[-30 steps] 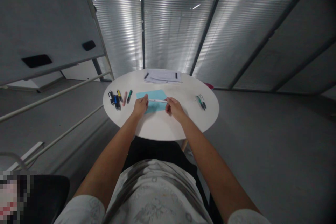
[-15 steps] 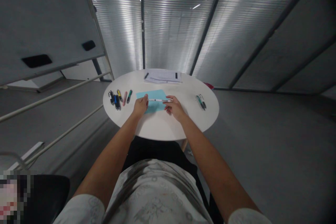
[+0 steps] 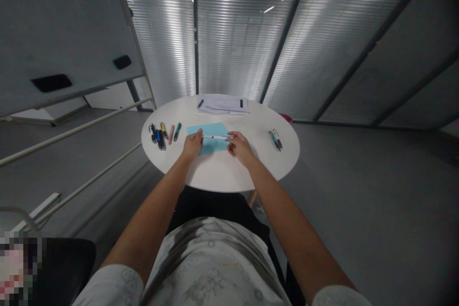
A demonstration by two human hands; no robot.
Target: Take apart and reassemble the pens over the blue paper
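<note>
A slim white pen (image 3: 217, 137) with a dark mark near its middle lies level between my two hands, over a light blue sheet (image 3: 214, 129) on the table. My left hand (image 3: 194, 143) is closed around the pen's left end, thumb on top. At the other end, my right hand (image 3: 239, 147) pinches the pen between thumb and fingertips, its remaining fingers curled below. Both pen ends are hidden by my fingers.
The round white table (image 3: 215, 177) holds a group of dark pens (image 3: 159, 139), a yellow marker (image 3: 164, 130), a pink marker (image 3: 171, 135) and a green marker (image 3: 177, 131) at left. Two pens (image 3: 275, 139) lie at right. Stacked papers (image 3: 223, 103) rest at the back.
My right fingers have shifted slightly on the pen's right end, which shows less past them now. My left hand keeps its hold.
</note>
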